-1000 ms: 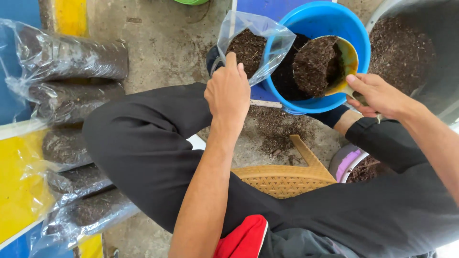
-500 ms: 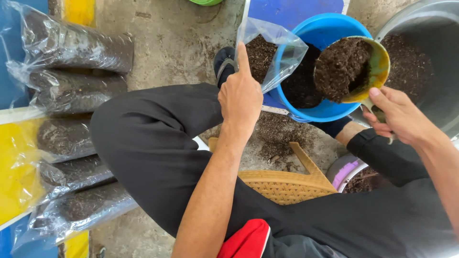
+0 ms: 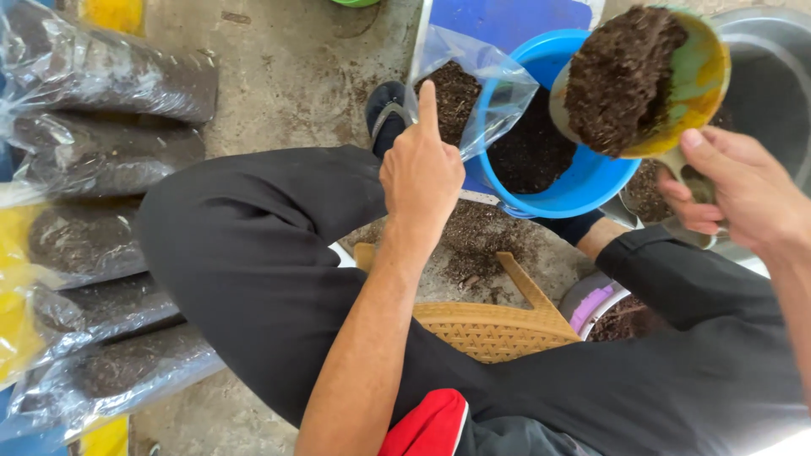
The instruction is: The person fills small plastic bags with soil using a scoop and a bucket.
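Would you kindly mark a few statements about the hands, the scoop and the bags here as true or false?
1. The right hand holds a scoop heaped with dark soil. True.
2. The left hand holds a clear plastic bag by its edge. True.
3. The plastic bag is empty. False: it already holds some soil.
4. The bucket behind the bag is red. False: it is blue.
5. Filled bags lie on the person's left. True.
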